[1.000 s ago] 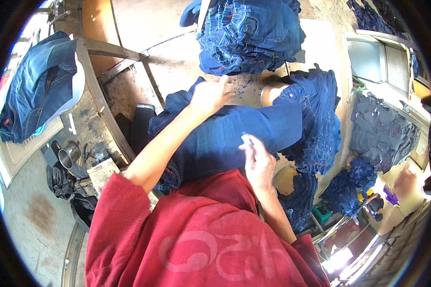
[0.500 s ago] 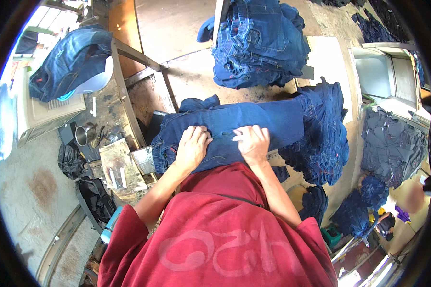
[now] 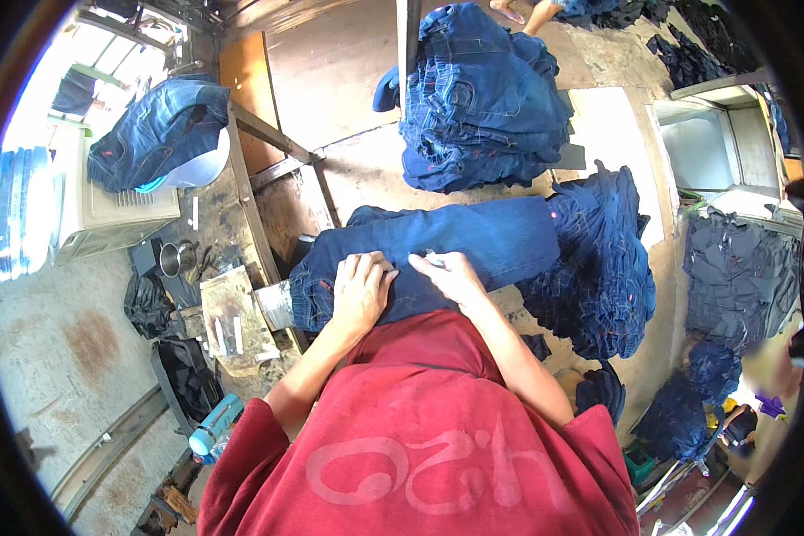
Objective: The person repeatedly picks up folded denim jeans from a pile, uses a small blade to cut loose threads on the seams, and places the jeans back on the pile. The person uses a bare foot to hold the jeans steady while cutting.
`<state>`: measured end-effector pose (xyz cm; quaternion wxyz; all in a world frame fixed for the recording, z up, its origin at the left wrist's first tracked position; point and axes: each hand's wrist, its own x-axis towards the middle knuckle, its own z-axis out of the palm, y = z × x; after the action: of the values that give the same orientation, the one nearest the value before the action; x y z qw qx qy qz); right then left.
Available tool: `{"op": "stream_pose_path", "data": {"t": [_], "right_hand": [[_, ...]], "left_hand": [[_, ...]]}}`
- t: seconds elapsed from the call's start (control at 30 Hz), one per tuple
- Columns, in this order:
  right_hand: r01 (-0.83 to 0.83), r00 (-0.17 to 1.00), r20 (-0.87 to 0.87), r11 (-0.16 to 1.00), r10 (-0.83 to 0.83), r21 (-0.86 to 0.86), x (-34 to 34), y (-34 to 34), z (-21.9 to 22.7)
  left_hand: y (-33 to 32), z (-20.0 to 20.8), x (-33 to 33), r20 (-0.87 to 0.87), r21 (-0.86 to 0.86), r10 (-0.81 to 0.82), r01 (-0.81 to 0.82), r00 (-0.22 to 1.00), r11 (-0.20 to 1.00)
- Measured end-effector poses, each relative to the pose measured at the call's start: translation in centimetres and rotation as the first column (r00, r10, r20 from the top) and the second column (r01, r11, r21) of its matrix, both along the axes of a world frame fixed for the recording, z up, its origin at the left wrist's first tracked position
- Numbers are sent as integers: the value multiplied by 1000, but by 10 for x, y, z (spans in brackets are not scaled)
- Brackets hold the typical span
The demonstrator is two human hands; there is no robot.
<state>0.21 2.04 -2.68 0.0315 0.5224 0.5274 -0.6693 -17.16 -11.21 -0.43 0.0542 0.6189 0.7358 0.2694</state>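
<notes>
A pair of dark blue jeans (image 3: 500, 237) lies stretched across in front of me, its gathered end drawn over a narrow, pale-ended board (image 3: 277, 304) on the left. My left hand (image 3: 362, 284) rests on the denim, fingers bent and slightly apart, pressing the cloth with nothing seen in them. Beside it, my right hand (image 3: 456, 281) pinches a small pale piece (image 3: 434, 262), too small to name surely, just above the denim. More crumpled jeans (image 3: 603, 268) are heaped against the right end of the stretched leg.
A tall pile of jeans (image 3: 482, 98) stands ahead beside a post. Left, a worktable holds a metal mug (image 3: 178, 259) and a stained board (image 3: 232, 317) with white sticks; jeans drape over a basin (image 3: 201, 165). A turquoise bottle (image 3: 214, 424) is low left. Dark garments (image 3: 741, 277) lie right.
My right hand has turned and shifted slightly left over the denim, with the pale piece still pinched. My left hand stays on the cloth. The whole view has shifted a little; a person's leg shows at the top.
</notes>
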Motion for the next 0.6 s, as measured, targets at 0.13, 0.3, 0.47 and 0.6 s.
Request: {"op": "stream_pose_path", "data": {"t": [0.13,0.3,0.47,0.6], "right_hand": [[264,934,-122,878,-336,-400,-7,-6,-8],[560,777,1,690,-630,-459,3,-10,-13],[187,953,-235,982,-190,-36,6,-11,4],[-52,990,-96,889,107,455,7,-12,21]], "left_hand": [[0,-5,0,-2,8,-14,14,1000,1000],[-5,-1,-4,15,-42,16,-15,1000,999],[-2,22,20,518,-261,244,-121,820,958],[16,22,37,718,-388,311,-12,622,921]]}}
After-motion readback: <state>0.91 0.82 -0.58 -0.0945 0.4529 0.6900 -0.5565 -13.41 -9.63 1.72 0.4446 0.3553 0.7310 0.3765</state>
